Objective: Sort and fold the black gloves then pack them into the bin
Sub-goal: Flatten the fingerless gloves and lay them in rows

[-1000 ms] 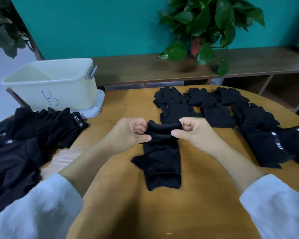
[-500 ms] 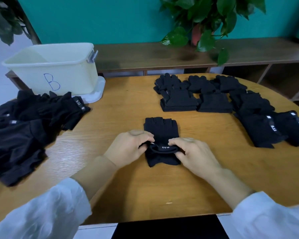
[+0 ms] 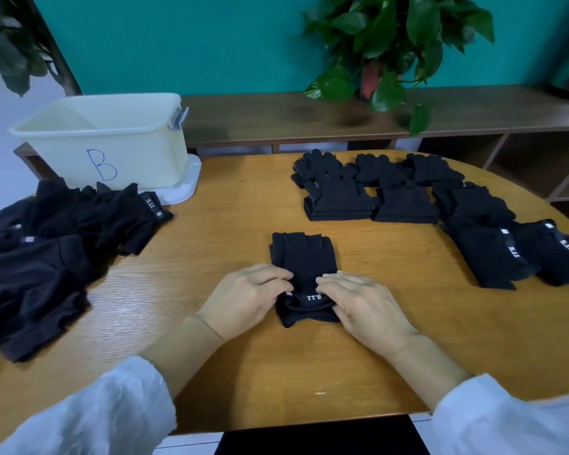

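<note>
Lying flat on the round wooden table (image 3: 243,198), just inside its near edge and about midway between its left and right edges, the black fingerless knit glove (image 3: 304,257) runs its long axis from the near edge toward the far one: short finger stubs at the far end, cuff with the white lettering at the near end. Both grips sit on that cuff end. The left hand (image 3: 247,297) pinches the cuff's left side and the right hand (image 3: 363,300) pinches its right side, fingers curled onto the fabric, equally close. A fold would likely carry the cuff away from the person, over the stubs. The pale plastic bin marked B (image 3: 112,142) stands at the far left edge, nearer the left hand.
</note>
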`<state>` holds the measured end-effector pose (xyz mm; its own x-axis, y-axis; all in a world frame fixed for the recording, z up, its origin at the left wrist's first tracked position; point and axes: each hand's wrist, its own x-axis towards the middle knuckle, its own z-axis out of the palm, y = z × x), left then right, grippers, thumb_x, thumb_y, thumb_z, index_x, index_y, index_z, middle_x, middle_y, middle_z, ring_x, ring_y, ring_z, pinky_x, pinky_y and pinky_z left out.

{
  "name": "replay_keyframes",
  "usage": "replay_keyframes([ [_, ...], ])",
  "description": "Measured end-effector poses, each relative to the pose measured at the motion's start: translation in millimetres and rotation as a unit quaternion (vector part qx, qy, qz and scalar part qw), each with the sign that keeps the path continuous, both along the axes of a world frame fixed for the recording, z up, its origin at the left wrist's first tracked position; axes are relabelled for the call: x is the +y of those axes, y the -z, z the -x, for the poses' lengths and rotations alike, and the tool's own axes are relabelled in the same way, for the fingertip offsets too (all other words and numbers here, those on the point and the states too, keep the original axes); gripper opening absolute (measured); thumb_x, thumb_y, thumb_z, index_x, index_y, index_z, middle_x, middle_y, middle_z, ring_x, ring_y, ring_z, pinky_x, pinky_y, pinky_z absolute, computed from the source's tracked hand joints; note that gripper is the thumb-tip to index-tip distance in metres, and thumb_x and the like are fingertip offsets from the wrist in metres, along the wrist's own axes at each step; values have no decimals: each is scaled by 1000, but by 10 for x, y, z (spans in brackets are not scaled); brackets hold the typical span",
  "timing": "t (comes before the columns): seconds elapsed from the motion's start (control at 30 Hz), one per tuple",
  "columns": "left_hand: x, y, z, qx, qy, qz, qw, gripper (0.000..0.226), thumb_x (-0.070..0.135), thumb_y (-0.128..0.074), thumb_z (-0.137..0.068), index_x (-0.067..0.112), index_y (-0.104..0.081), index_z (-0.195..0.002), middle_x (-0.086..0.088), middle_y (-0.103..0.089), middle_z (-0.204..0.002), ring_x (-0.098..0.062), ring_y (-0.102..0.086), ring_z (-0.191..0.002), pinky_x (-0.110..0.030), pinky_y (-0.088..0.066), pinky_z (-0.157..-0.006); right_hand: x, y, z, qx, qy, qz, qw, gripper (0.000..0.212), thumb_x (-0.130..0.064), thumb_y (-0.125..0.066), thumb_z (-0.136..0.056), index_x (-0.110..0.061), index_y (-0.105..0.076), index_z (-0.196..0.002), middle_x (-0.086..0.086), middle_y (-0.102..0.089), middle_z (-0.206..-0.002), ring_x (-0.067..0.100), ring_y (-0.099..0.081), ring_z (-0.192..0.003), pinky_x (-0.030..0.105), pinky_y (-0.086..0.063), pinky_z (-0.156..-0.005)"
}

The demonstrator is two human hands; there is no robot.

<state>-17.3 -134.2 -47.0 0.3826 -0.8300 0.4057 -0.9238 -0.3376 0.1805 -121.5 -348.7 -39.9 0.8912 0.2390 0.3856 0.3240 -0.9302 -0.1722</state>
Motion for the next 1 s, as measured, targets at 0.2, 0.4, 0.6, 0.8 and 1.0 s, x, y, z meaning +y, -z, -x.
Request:
replay_keyframes([
  [0.2, 82, -26, 26, 29, -6, 6, 1000, 37, 12, -42, -89, 14, -72, -111, 0, -63, -130, -12, -61, -109, -21, -56, -79, -36, -1, 10, 26, -14, 10, 1000, 51, 10, -83, -55, -13, -74, -100, 0, -74, -107, 14, -70, -100, 28, -49, -94],
  [0.4, -171, -319, -56, 158, -136, 108, 972, 43, -4, -46, -94, 11, -61, -131, 3, -51, -142, 7, -61, -96, -7, -42, -91, -133, -240, -123, 38, 43, -96, 994, 52, 11, -58, -80, -14, -65, -125, 1, -62, -130, 14, -57, -124, 34, -45, -106],
  [0.6, -723, -243, -38, 181, -242, -50, 952, 52, 6, -27, -104, 0, -14, -154, -13, -13, -162, -19, -1, -151, -15, 9, -112, 134, -237, -586, 186, 66, 10, 980, 58, -16, -28, -104, -11, -4, -156, 3, 1, -163, 11, 6, -149, 22, 10, -116],
  [0.8, -523, 90, 66, 149, -238, -123, 952, 67, 52, 2, -100, 15, 3, -156, 2, 5, -164, -8, 14, -149, -19, 10, -117, 33, 47, -557, 248, 38, 95, 963, 66, -52, 0, -98, -18, 20, -151, -3, 29, -157, 6, 30, -142, 25, 18, -117],
  [1.0, -253, 124, -37, 104, -215, -172, 956, 80, 63, 23, -82, 24, 17, -151, 8, 14, -162, -6, 22, -146, -32, 13, -121, -172, 55, -536, 248, 53, 90, 963, 70, -58, -3, -97, -20, 21, -151, -8, 30, -156, 1, 30, -141, 28, 13, -120],
])
